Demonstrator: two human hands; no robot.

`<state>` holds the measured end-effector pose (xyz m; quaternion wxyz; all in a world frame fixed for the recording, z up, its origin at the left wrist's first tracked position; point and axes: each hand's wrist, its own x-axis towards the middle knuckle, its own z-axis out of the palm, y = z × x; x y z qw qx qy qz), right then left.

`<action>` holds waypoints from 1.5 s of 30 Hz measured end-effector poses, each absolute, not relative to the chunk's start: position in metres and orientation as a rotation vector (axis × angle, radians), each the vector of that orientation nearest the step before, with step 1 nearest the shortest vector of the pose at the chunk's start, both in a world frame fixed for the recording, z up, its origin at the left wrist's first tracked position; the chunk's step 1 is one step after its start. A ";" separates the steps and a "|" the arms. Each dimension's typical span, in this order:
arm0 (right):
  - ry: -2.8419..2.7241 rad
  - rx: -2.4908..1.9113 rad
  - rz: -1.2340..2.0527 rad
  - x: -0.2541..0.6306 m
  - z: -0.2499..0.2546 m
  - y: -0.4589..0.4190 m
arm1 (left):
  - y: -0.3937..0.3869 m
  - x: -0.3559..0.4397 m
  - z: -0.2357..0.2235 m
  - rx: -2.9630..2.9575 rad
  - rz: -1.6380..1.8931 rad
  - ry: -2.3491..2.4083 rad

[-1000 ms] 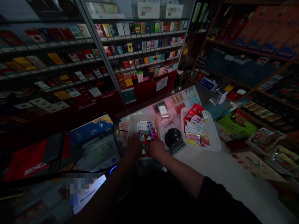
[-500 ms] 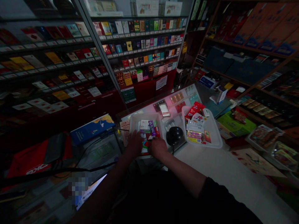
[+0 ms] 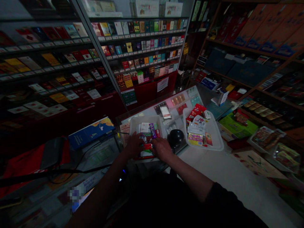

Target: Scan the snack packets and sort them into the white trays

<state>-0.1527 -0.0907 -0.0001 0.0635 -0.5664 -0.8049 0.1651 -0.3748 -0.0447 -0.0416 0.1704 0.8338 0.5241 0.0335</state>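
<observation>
Both of my hands reach into a white plastic tray [image 3: 144, 118] on a glass counter. It holds a pile of small packets [image 3: 145, 127], among them a purple packet [image 3: 152, 130] and a red-and-white pack [image 3: 147, 150]. My left hand [image 3: 134, 145] rests on the pile's left side, and my right hand [image 3: 162, 148] lies over its lower right. Their fingers touch the packets, but I cannot tell whether either hand grips one. To the right of my right hand sits a black dome-shaped device [image 3: 176, 138].
A second white tray [image 3: 217, 136] with red and white packets stands to the right. Behind the glass counter [image 3: 182, 103] rise shelves of cigarette packs [image 3: 142, 41]. A blue box [image 3: 91, 133] and cables lie at left. Wooden shelves of boxed goods [image 3: 261, 31] stand at right.
My left hand has shifted slightly left and my right hand slightly right and up. The packets between them look rearranged, with more of the red-and-white pack showing. The view has tilted a little.
</observation>
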 end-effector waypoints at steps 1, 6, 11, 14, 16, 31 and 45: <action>-2.425 -1.697 0.509 -0.151 0.000 -0.089 | -0.044 -0.375 -0.042 2.360 0.126 1.469; -2.383 -1.737 0.589 -0.141 0.000 -0.079 | -0.038 -0.374 -0.034 2.320 0.272 1.424; -2.324 -1.686 0.683 -0.130 0.007 -0.075 | -0.033 -0.371 -0.022 2.264 0.416 1.410; -2.286 -1.634 0.768 -0.124 0.012 -0.075 | -0.031 -0.370 -0.019 2.193 0.478 1.433; -2.248 -1.632 0.791 -0.121 0.013 -0.075 | -0.031 -0.368 -0.017 2.130 0.502 1.448; -2.322 -1.373 0.362 -0.074 0.020 -0.051 | -0.029 -0.323 0.026 2.467 0.516 1.441; -2.284 -1.319 0.182 -0.009 0.049 -0.022 | -0.005 -0.265 0.057 2.746 0.611 1.355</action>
